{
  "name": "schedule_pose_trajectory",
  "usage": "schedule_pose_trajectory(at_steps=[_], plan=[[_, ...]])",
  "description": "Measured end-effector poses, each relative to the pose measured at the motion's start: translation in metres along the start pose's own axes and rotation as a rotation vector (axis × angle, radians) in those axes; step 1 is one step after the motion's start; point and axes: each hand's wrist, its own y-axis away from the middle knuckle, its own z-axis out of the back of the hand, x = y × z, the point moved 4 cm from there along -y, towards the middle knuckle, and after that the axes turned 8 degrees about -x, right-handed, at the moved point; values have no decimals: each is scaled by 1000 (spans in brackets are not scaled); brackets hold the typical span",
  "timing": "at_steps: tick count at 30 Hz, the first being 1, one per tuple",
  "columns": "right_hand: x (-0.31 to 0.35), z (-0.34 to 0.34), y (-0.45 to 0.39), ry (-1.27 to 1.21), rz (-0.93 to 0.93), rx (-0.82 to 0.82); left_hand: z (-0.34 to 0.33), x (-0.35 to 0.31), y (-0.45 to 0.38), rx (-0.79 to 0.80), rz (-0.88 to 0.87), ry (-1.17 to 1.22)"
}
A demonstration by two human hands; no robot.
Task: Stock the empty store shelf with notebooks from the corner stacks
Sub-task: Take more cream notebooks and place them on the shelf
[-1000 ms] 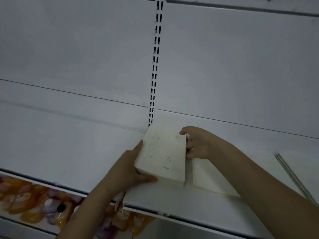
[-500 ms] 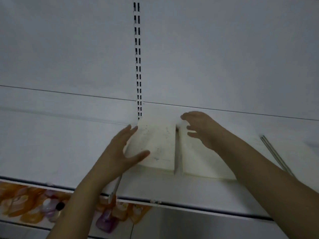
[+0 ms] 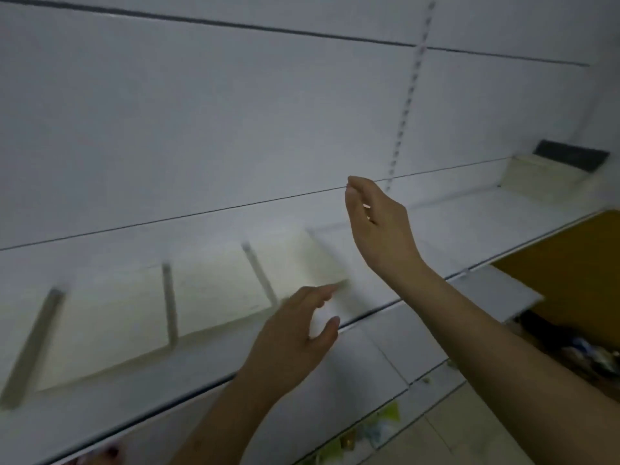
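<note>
Both hands are empty over the shelf point(image 3: 453, 229). The left hand point(image 3: 295, 337) hangs just in front of the row, its grip open with thumb and fingers spread; the right hand point(image 3: 379, 223) is raised past the row's right end, fingers loosely curled and holding nothing. Three cream notebook piles point(image 3: 214, 293) lie flat along the shelf, with grey dividers point(image 3: 169, 307) between them; the rightmost pile point(image 3: 312, 260) sits just beyond the left fingertips, and its near corner may be touching them, though blur makes that hard to tell. To the right of that pile the shelf is bare all the way to the far corner, where the corner stack point(image 3: 540, 176) leans against the back wall with something dark on top. Judging by this, the row is only partly filled and the step in hand is going back for more. To do it well I'd reach across with the right hand, since it is nearer that stack, and take a bundle thin enough to pinch firmly, steadying it from below with the left. Then lay it flat right beside the rightmost pile, spine squared to the back wall, edges flush with its neighbours, and keep the same gap. Grabbing too thick a bundle risks the covers sliding apart mid-carry.
</note>
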Motion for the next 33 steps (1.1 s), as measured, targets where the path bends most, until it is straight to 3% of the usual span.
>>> schedule_pose_trajectory(at_steps=[7,12,22,33], plan=[[-146,230,-21,194,-26,-240,-195,-134,-75,150,-189,125],[-225,336,-29,220,-105,-315,-305,-197,-108,205,-242,116],[-378,425,-93,330,-153,-324,-473,-242,-214,216,-313,122],[-559,467,-271,449,-144,-243,-656,-239,-409,162,-344,22]])
